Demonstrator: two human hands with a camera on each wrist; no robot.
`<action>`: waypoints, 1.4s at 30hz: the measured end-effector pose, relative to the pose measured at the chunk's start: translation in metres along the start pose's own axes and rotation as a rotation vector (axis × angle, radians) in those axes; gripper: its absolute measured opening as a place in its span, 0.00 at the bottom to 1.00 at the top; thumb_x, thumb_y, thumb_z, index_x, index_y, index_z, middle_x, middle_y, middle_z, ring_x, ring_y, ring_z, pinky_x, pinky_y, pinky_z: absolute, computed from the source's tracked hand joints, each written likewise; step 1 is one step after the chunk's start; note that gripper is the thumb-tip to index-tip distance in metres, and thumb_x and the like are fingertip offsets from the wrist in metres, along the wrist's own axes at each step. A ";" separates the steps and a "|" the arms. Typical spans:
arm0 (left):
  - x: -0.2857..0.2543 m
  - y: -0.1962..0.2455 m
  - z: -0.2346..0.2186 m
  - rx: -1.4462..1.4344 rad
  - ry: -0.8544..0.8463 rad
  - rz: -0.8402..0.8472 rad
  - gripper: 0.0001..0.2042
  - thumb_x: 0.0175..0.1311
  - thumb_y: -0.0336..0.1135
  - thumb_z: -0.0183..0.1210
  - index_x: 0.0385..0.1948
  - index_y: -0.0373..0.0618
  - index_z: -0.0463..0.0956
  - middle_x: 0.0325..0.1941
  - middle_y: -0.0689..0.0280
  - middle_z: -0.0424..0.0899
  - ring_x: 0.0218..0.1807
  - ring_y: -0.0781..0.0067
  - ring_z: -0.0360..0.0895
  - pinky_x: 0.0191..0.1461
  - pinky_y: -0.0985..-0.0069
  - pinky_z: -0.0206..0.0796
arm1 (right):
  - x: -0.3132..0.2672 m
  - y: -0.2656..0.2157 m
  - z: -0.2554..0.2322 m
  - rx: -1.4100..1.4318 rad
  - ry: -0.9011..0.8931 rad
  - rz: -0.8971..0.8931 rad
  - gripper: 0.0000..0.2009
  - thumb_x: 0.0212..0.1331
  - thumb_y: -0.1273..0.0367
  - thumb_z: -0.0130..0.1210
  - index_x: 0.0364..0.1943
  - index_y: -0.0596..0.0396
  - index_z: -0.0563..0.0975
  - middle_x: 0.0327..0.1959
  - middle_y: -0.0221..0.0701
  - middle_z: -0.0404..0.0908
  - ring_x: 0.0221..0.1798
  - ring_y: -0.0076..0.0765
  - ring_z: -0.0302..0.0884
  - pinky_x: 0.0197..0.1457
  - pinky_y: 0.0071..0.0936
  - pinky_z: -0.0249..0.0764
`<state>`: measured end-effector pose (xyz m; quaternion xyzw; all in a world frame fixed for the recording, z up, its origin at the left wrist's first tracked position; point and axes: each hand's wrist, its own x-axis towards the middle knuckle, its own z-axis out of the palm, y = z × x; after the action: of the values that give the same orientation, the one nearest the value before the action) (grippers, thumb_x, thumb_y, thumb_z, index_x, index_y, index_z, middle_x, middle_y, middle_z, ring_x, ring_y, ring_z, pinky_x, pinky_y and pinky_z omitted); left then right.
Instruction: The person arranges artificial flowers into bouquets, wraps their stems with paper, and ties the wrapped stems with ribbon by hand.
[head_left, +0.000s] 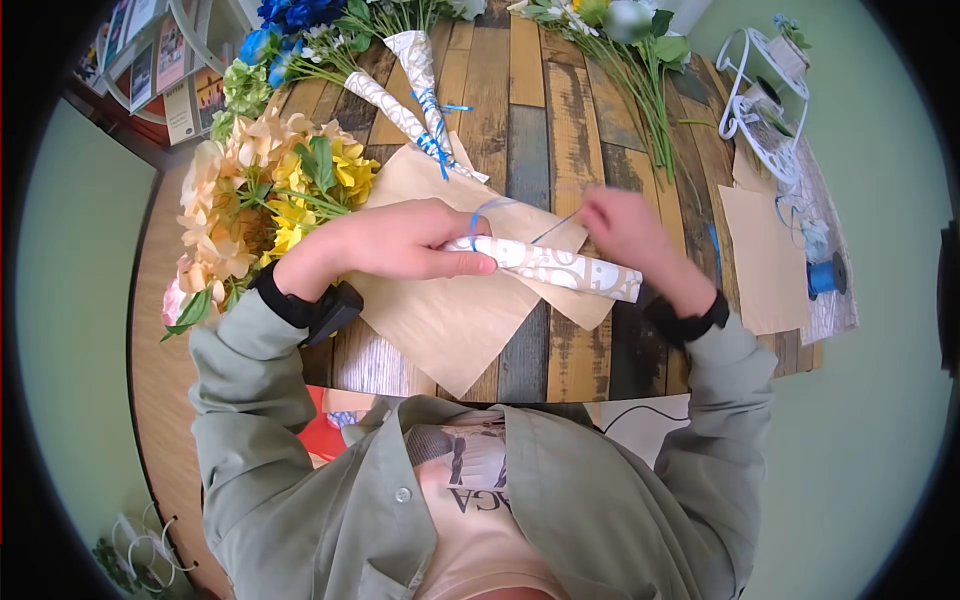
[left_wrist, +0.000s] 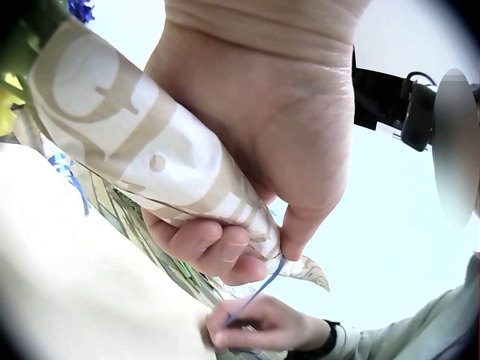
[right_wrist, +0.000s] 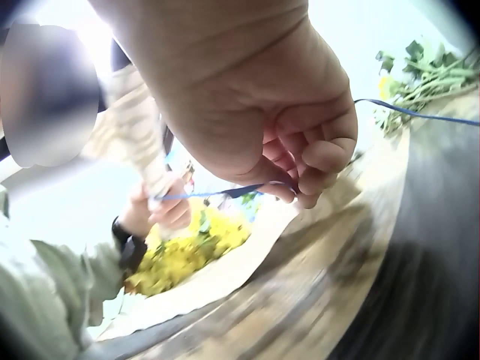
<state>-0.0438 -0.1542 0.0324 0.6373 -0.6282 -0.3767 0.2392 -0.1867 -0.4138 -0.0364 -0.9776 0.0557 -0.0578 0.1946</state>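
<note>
My left hand (head_left: pixel 400 240) grips a white-and-beige patterned paper cone (left_wrist: pixel 150 142), its fingers curled round the narrow part. Yellow flowers (head_left: pixel 345 175) with green stems lie at the cone's flower end, left of the hand. A thin blue ribbon (left_wrist: pixel 259 290) comes from beneath the left thumb, lying against the paper. Held off to the right of the cone, my right hand (head_left: pixel 630 230) pinches that ribbon between curled fingers. The ribbon stretches between both hands in the right wrist view, and a further length of ribbon (right_wrist: pixel 412 112) trails away past the right hand.
Brown kraft paper (head_left: pixel 440 330) lies under the hands on the plank table (head_left: pixel 525 175). Two finished-looking wrapped cones (head_left: pixel 415 65) tied with blue ribbon lie at the back. Peach flowers (head_left: pixel 215 200) sit left; loose stems (head_left: pixel 650 110), a ribbon spool (head_left: pixel 826 277) and a white rack (head_left: pixel 765 100) are right.
</note>
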 end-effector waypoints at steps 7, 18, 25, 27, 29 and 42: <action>-0.007 0.008 -0.003 0.010 -0.022 -0.076 0.16 0.67 0.46 0.49 0.36 0.40 0.71 0.16 0.63 0.65 0.20 0.71 0.62 0.26 0.73 0.53 | 0.027 0.112 -0.040 -0.306 0.165 0.342 0.09 0.55 0.65 0.48 0.31 0.57 0.73 0.32 0.48 0.78 0.39 0.57 0.75 0.42 0.50 0.71; -0.008 0.009 0.000 0.023 -0.004 0.003 0.15 0.67 0.46 0.49 0.37 0.42 0.72 0.14 0.63 0.63 0.18 0.67 0.62 0.24 0.71 0.53 | -0.003 0.227 -0.085 -0.467 0.280 0.797 0.11 0.54 0.68 0.46 0.39 0.57 0.75 0.40 0.45 0.79 0.45 0.56 0.75 0.46 0.47 0.70; -0.005 0.012 0.002 0.059 -0.007 -0.014 0.14 0.66 0.46 0.50 0.37 0.44 0.72 0.13 0.62 0.63 0.17 0.66 0.63 0.24 0.71 0.52 | -0.008 -0.032 -0.058 0.805 -0.570 0.036 0.17 0.60 0.71 0.46 0.55 0.52 0.69 0.36 0.24 0.76 0.37 0.19 0.75 0.40 0.18 0.70; -0.006 0.012 0.003 0.068 0.018 -0.006 0.15 0.66 0.47 0.49 0.33 0.43 0.72 0.15 0.61 0.68 0.20 0.62 0.68 0.25 0.68 0.55 | -0.013 -0.039 -0.044 0.888 -0.715 -0.013 0.18 0.61 0.68 0.47 0.56 0.53 0.68 0.36 0.25 0.77 0.38 0.20 0.76 0.41 0.18 0.71; -0.008 0.014 0.002 0.068 0.023 -0.005 0.15 0.66 0.47 0.49 0.33 0.43 0.72 0.15 0.61 0.68 0.20 0.62 0.69 0.25 0.68 0.56 | -0.013 -0.043 -0.027 1.032 -1.038 -0.127 0.22 0.62 0.62 0.49 0.58 0.55 0.66 0.38 0.28 0.78 0.39 0.21 0.76 0.44 0.19 0.71; -0.013 0.011 0.004 0.071 0.037 0.013 0.15 0.65 0.46 0.51 0.36 0.42 0.73 0.14 0.60 0.66 0.18 0.65 0.66 0.24 0.70 0.53 | -0.017 -0.061 0.015 1.539 -1.121 0.139 0.15 0.63 0.61 0.49 0.47 0.56 0.73 0.25 0.35 0.78 0.16 0.25 0.70 0.22 0.19 0.66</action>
<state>-0.0529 -0.1414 0.0411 0.6481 -0.6409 -0.3406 0.2307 -0.1963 -0.3498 -0.0282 -0.4613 -0.0409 0.4100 0.7857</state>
